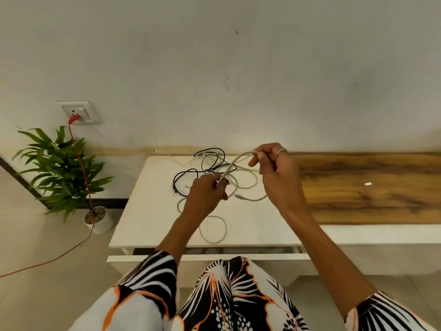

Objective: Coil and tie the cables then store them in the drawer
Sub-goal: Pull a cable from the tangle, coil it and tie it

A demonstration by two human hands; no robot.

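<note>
A long grey cable (214,231) lies in loose loops on the white cabinet top (148,211). My left hand (206,194) grips a doubled stretch of it above the top. My right hand (274,168) pinches the far bend of that same stretch, higher up near the wall. A black cable (188,173) lies tangled with the grey one at the back of the top. The drawer (238,255) under the top stands slightly pulled out, its inside mostly hidden.
A wooden shelf (370,187) runs to the right, with a small white piece (368,184) on it. At the left stands a potted plant (62,173). A red cord (81,168) runs from a wall socket (78,112) down across the floor.
</note>
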